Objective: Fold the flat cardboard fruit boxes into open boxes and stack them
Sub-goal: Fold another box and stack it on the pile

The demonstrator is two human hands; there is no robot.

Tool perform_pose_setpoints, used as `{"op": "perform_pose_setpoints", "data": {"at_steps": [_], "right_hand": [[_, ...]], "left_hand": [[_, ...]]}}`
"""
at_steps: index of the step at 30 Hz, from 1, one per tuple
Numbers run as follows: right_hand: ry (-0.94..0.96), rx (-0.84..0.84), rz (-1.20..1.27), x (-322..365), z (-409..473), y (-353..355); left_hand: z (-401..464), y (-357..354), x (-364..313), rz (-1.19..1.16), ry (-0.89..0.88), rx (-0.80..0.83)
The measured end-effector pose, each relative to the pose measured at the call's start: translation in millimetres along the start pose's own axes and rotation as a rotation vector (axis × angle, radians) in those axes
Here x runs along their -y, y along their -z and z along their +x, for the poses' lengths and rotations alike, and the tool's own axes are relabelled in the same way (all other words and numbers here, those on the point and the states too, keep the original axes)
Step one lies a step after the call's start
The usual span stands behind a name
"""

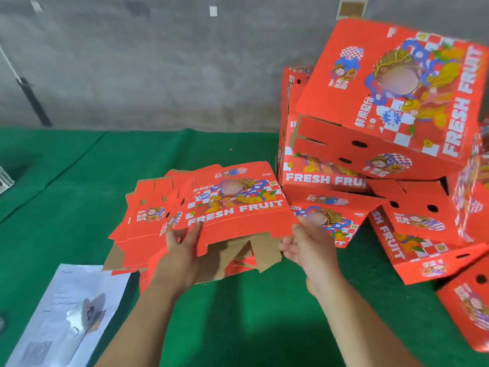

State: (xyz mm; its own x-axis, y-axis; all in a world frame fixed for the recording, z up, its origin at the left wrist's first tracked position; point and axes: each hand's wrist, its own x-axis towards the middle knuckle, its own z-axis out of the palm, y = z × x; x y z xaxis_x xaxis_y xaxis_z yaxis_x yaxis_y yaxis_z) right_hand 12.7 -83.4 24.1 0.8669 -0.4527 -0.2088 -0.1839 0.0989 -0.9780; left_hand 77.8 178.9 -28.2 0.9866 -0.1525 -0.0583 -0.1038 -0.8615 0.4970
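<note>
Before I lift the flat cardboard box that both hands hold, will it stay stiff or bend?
The flat box is probably light and fairly stiff, since the left hand and right hand hold it up by its near edge alone. Its brown flaps hang loose underneath, so they will likely swing. The glossy print may be a little slippery.

"FRESH FRUIT" stands in white on the held flat box [232, 205] and the folded boxes [391, 96].
</note>
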Motion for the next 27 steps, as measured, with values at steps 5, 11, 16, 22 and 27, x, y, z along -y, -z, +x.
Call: {"op": "perform_pose_setpoints", "data": {"at_steps": [5,11,16,22,27], "right_hand": [[-0.031,0.058,0.192,18.8,-8.5,-15.3],[0.048,-0.027,0.232,19.7,-7.7,-32.0],[0.184,-0.226,0.159,47.0,7.6,-48.0],[0.34,-0.179,-0.377,52.9,31.0,-31.6],[0.404,0.032,-0.391,44.2,48.4,-12.6]], "left_hand": [[-8.6,-25.3,-50.6,-0.41,0.069,0.009],[-42.4,-43.5,-101.4,-0.831,0.179,-0.088],[-69.8,-55.0,-154.8,-0.98,0.123,-0.129],[-61.7,-70.6,-167.2,-0.818,-0.016,0.219],[-35.8,-61.5,-148.2,-0.819,-0.033,0.299]]}}
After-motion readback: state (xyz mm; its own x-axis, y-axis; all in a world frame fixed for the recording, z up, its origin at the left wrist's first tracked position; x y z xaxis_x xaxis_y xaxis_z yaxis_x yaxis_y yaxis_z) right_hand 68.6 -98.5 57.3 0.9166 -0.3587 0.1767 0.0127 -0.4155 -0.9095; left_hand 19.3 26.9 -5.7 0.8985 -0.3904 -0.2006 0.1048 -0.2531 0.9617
